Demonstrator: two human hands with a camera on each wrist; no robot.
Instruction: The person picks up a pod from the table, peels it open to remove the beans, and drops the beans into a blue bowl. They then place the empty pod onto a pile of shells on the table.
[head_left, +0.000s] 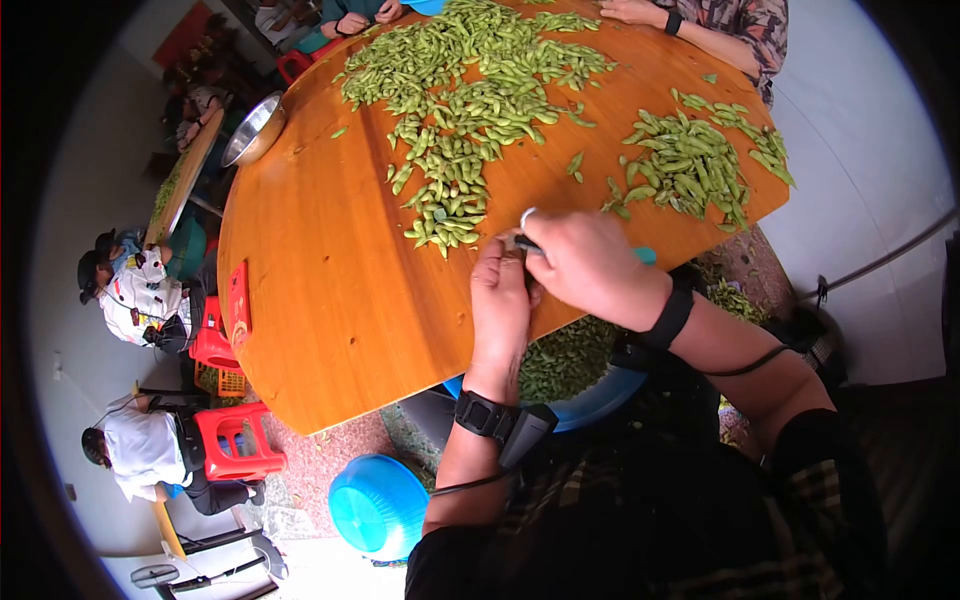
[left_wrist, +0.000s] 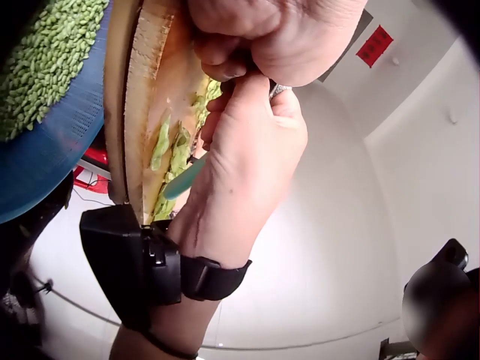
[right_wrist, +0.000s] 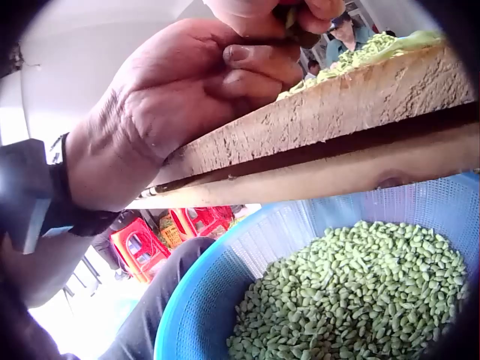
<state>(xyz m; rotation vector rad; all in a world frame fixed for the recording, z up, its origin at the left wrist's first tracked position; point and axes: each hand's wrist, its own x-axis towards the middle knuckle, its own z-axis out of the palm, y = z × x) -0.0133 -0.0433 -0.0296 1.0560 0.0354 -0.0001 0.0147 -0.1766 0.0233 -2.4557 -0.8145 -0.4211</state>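
Both of my hands meet over the near edge of the wooden table. My right hand point(head_left: 590, 265) is curled round a tool whose teal end point(left_wrist: 184, 180) sticks out beside the palm; a dark part point(head_left: 526, 243) shows at its thumb side. My left hand point(head_left: 500, 305), its fingers bent, pinches a small green pod point(right_wrist: 291, 16), mostly hidden between the two hands. A pile of green soybean pods point(head_left: 455, 175) lies just beyond my fingertips. Below the table edge, a blue mesh basket point(right_wrist: 184, 315) holds many shelled green beans point(right_wrist: 352, 300).
The table point(head_left: 330, 290) carries a second pod pile point(head_left: 690, 165) at right and a red packet point(head_left: 239, 305) at left. A metal bowl point(head_left: 256, 131) stands at its far left edge. Other people sit around. A blue basin point(head_left: 375, 508) and red stools point(head_left: 238, 443) are on the floor.
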